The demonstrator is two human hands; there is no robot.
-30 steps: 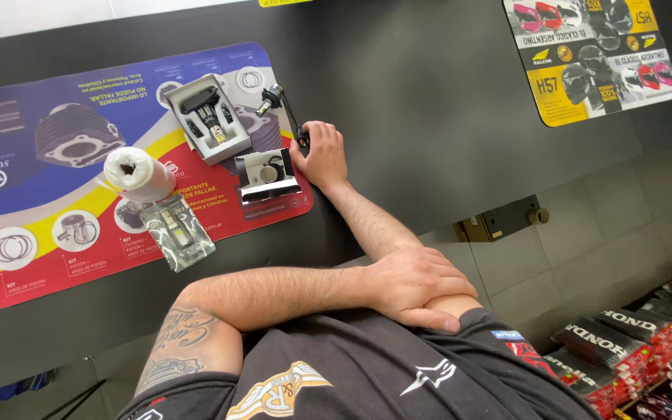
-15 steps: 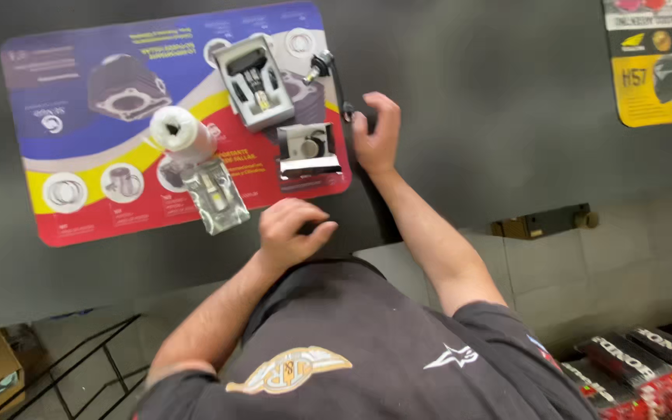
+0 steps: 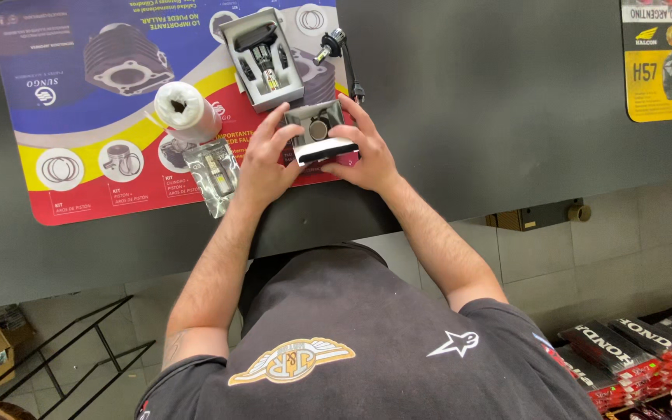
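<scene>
My left hand (image 3: 264,158) and my right hand (image 3: 364,152) both grip a small open grey box (image 3: 320,132) with a round dark part inside, one hand on each side. The box rests on a colourful printed mat (image 3: 87,117) on the dark counter (image 3: 468,101). Just beyond it lies a second open box (image 3: 262,58) with bulb parts in it. A loose bulb with a black cable (image 3: 336,47) lies to that box's right.
A white roll (image 3: 186,111) and a clear plastic bag with small parts (image 3: 213,173) lie left of my hands. A printed poster (image 3: 666,58) sits at the counter's far right. Packaged goods (image 3: 639,358) are stacked on the floor at the right, a black metal rack (image 3: 87,350) at the left.
My left hand rose from my lap to the counter and took the left side of the small box. My right hand moved from the cable to the box's right side.
</scene>
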